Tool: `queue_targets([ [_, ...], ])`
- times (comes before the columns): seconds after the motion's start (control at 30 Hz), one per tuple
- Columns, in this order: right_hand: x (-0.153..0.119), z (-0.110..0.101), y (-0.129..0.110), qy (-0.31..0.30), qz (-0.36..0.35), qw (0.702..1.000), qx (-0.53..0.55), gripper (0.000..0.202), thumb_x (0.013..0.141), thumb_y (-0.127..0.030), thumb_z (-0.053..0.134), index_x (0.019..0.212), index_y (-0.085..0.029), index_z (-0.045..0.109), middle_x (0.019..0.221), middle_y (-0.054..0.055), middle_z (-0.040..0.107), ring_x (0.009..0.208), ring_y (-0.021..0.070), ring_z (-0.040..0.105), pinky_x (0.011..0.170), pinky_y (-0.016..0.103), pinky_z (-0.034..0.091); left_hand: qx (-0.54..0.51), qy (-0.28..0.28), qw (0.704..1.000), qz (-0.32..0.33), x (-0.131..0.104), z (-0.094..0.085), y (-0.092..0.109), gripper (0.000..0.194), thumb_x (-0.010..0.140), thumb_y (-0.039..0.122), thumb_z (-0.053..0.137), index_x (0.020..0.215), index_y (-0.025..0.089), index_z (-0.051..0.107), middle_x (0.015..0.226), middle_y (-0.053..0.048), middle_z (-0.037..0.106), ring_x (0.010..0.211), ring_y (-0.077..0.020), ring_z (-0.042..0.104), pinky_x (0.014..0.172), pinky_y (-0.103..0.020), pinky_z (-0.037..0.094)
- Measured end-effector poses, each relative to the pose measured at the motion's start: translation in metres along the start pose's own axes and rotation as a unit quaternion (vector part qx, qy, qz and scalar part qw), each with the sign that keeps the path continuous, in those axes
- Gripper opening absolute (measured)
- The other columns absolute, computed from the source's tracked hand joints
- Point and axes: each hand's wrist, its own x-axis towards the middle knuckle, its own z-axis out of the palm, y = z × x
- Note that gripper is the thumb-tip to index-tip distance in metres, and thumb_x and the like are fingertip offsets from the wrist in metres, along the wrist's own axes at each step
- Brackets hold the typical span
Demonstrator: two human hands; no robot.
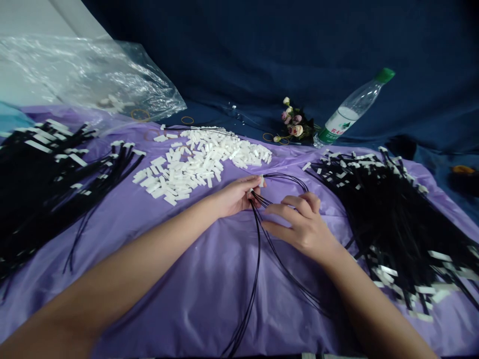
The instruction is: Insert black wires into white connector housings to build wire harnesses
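Note:
Near the middle of the table, my left hand (239, 195) pinches small white connectors (261, 181) at the ends of thin black wires (257, 234). My right hand (301, 224) is just to the right, its fingers curled around part of the same wires. One bundle of wires arcs behind the right fingers, while others hang down toward the table's front edge. A pile of small white plastic pieces (198, 162) lies beyond my left forearm.
Bundles of black cables with white ends lie at left (48, 194) and right (389, 209). At the back are a clear plastic bag (93, 75), artificial flowers (295, 124), rubber bands (187, 120) and a tilted bottle (352, 109). Purple sheeting (179, 294) covers the table.

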Motion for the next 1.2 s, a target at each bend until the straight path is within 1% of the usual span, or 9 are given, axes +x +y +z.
queue_targets([
  [0.17,-0.005,0.000,0.011,0.031,0.083,0.991,0.100,0.011,0.082,-0.019,0.068,0.090,-0.026,0.069,0.100,0.002,0.066,0.096,0.0208,0.054,0.086,0.041,0.036,-0.002,0.002,1.000,-0.004,0.002,-0.001,-0.002,0.020,0.081,0.034,0.066,0.086,0.015,0.059,0.067,0.002,0.053,0.055,-0.0088,0.053,0.059,-0.025,0.045],
  [0.27,-0.005,0.004,0.017,0.089,0.178,0.953,0.229,0.013,0.081,-0.016,0.068,0.091,-0.023,0.069,0.094,0.005,0.064,0.087,0.0186,0.058,0.080,0.037,0.042,-0.002,0.006,1.000,-0.005,0.002,0.000,-0.003,0.019,0.081,0.033,0.065,0.086,0.016,0.059,0.069,0.001,0.055,0.057,-0.0099,0.054,0.062,-0.027,0.047],
  [0.37,-0.003,0.008,0.022,0.223,0.304,0.846,0.377,0.006,0.082,-0.017,0.065,0.082,-0.022,0.068,0.085,0.004,0.062,0.084,0.0168,0.060,0.077,0.033,0.047,-0.004,0.017,1.000,-0.001,0.003,0.002,-0.003,0.017,0.081,0.031,0.065,0.083,0.016,0.058,0.068,0.001,0.054,0.056,-0.0093,0.051,0.061,-0.027,0.047],
  [0.53,-0.004,-0.003,0.037,0.383,0.448,0.569,0.574,0.012,0.080,-0.035,0.069,0.078,-0.024,0.065,0.086,-0.002,0.059,0.080,0.0120,0.061,0.082,0.033,0.051,0.015,0.025,1.000,0.004,0.003,0.002,-0.004,0.020,0.080,0.034,0.066,0.082,0.016,0.058,0.065,0.002,0.048,0.057,-0.0095,0.049,0.060,-0.027,0.047],
  [0.63,-0.005,-0.014,0.041,0.379,0.451,0.515,0.623,0.015,0.077,-0.036,0.072,0.089,-0.028,0.067,0.075,-0.005,0.053,0.067,0.0069,0.056,0.072,0.024,0.053,0.043,0.018,0.999,0.009,0.002,0.002,-0.004,0.024,0.078,0.038,0.068,0.083,0.015,0.059,0.067,0.002,0.048,0.059,-0.0089,0.048,0.063,-0.027,0.048],
  [0.73,-0.004,-0.019,0.034,0.314,0.437,0.596,0.596,0.016,0.079,-0.029,0.069,0.095,-0.029,0.068,0.060,-0.006,0.045,0.047,0.0061,0.041,0.042,0.019,0.038,0.058,-0.004,0.998,0.022,0.001,0.003,-0.005,0.025,0.078,0.038,0.068,0.082,0.015,0.059,0.069,0.001,0.050,0.060,-0.0080,0.048,0.066,-0.026,0.048],
  [0.9,-0.003,-0.016,0.016,0.126,0.322,0.900,0.264,0.008,0.079,-0.015,0.067,0.084,-0.018,0.072,0.059,-0.002,0.053,0.050,0.0080,0.044,0.048,0.024,0.034,0.068,-0.016,0.997,0.028,0.000,0.004,-0.007,0.025,0.079,0.039,0.067,0.079,0.016,0.057,0.067,0.002,0.052,0.057,-0.0066,0.046,0.063,-0.022,0.044],
  [0.97,-0.002,-0.014,0.013,0.092,0.273,0.938,0.190,0.006,0.079,-0.012,0.066,0.082,-0.015,0.071,0.057,-0.001,0.051,0.051,0.0081,0.043,0.050,0.024,0.035,0.072,-0.020,0.996,0.040,0.001,0.003,-0.008,0.025,0.079,0.039,0.067,0.079,0.016,0.058,0.068,0.002,0.053,0.057,-0.0059,0.045,0.061,-0.020,0.042],
  [1.2,-0.001,-0.012,0.013,0.073,0.264,0.948,0.163,0.008,0.083,-0.016,0.061,0.081,-0.015,0.069,0.059,0.000,0.055,0.050,0.0085,0.045,0.050,0.023,0.037,0.075,-0.036,0.996,0.033,0.001,0.001,-0.008,0.027,0.078,0.042,0.068,0.080,0.016,0.059,0.071,0.002,0.051,0.059,-0.0051,0.042,0.059,-0.018,0.036],
])
